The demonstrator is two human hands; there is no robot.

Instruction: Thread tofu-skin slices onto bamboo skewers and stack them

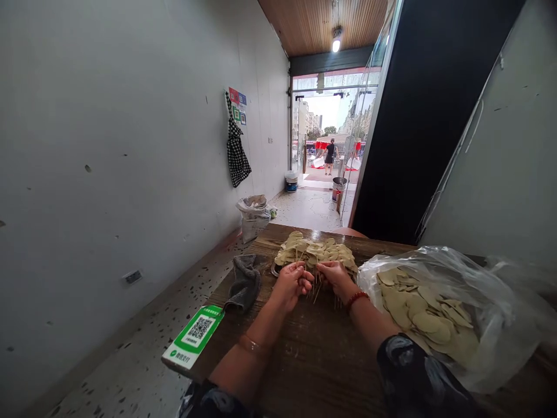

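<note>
My left hand (290,285) is closed in a pinch at the near edge of a pile of pale, thin slices (319,251), which look like potato. A thin wooden skewer rises from its fingertips. Just to the right, my right hand (336,277) pinches another skewer near the same pile. Bare ends of several skewers (317,290) stick out toward me between and below the hands. The pile rests on a tray, of which only a bit of metal rim (274,270) shows. A clear plastic bag (496,290) of loose slices (429,316) lies open beside my right forearm.
On the wooden table (313,360) lie a dark grey cloth (244,283) and a green QR-code card (194,337) at the left edge. Beyond stand a white sack (253,223) and buckets (291,183). A person (330,157) is outside the glass doorway.
</note>
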